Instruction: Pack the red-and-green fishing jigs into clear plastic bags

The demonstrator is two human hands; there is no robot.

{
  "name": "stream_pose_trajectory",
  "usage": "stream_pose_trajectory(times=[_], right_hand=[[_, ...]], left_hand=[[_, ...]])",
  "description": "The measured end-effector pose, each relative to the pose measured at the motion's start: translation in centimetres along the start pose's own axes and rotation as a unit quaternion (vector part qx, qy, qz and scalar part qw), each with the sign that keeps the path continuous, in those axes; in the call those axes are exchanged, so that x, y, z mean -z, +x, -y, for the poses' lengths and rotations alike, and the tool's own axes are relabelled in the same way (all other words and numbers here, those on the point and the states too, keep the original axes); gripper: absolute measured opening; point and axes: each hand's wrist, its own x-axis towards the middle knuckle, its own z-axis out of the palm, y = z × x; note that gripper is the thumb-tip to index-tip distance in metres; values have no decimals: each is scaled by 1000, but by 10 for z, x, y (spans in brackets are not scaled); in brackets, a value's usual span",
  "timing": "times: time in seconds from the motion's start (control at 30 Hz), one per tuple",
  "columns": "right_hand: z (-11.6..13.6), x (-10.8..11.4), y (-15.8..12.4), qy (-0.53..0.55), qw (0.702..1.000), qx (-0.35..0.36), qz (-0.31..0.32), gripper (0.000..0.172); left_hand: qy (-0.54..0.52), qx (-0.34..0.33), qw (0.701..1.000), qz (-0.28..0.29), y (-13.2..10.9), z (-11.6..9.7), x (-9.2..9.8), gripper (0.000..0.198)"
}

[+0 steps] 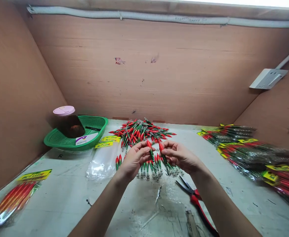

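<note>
Between the fingertips of my left hand [135,158] is a red and green fishing lure [150,149], held upright. My right hand [179,154] pinches another red and green lure [162,151] a short way to the right of it. Below both hands, a row of lures [156,168] lies side by side on the table, red ends away from me and hooked metal ends toward me; my fingers hide part of it. Behind my hands spreads a heap of similar lures [141,130].
Red-handled pliers [196,200] lie near my right forearm. Clear bags with yellow BCT LURE headers [103,161] sit left of the row. A green basket [100,131] holds a dark container with a pink lid [64,110]. Packed lures [255,151] are piled right; another pack [15,197] lies left.
</note>
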Motion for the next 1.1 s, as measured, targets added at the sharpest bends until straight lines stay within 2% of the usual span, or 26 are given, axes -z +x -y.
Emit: stream_pose_trajectory(times=[0.17, 0.43, 0.87, 1.1], right_hand=[[-1, -6, -13, 58, 998, 15, 6, 38], [-4, -11, -20, 79, 996, 23, 20, 33], [-5, -10, -23, 112, 993, -10, 31, 31], [-12, -10, -22, 93, 995, 7, 37, 30]], left_hand=[[14, 9, 998, 60, -5, 0, -1, 27], [35, 16, 995, 87, -12, -1, -6, 28], [53, 38, 995, 76, -16, 1, -13, 32], [86, 16, 993, 77, -13, 6, -11, 33]])
